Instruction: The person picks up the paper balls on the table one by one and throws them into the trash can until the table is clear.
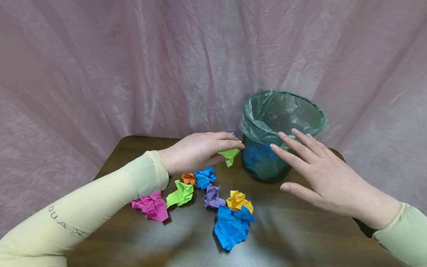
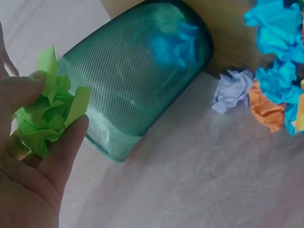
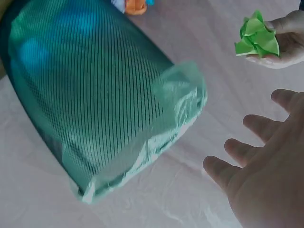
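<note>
The mesh waste bin [image 1: 267, 163] stands at the desk's [image 1: 300, 237] 1 o'clock corner, its lined mouth open from above. The left hand [image 1: 197, 150] holds a green paper ball [image 1: 229, 155] just beside the rim at its 9 o'clock; the right hand [image 1: 320, 174] hovers flat at its 4 o'clock. Crumpled papers [image 1: 213, 196] crowd the desk's middle. Bare desk lies toward 5 and 7 o'clock. A pink curtain [image 1: 133, 66] closes off 12 o'clock.
</note>
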Demonstrator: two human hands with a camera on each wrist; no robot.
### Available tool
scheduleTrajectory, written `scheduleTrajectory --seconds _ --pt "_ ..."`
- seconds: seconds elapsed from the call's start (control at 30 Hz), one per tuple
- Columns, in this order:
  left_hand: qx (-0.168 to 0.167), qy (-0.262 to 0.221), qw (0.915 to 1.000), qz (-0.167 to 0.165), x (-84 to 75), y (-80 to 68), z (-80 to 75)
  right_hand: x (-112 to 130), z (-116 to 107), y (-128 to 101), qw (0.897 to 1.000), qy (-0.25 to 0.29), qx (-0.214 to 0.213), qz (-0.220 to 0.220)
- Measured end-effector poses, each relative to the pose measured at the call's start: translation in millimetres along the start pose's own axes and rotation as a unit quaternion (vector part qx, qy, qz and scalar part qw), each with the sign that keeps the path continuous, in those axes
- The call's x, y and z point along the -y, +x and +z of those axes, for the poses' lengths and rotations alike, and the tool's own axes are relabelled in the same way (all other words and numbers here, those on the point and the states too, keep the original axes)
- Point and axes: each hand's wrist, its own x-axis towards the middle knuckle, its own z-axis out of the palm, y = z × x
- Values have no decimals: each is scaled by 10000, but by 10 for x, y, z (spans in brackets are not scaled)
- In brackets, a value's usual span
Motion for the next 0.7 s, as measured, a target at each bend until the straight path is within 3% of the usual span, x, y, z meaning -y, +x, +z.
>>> scheduleTrajectory --seconds 0.27,0.7 --pt "-178 -150 9997 44 59 286 -131 -176 -73 56 9999 30 20 105" --pt "-561 -270 9981 5 149 778 -180 -270 -100 7 9983 136 125 545"
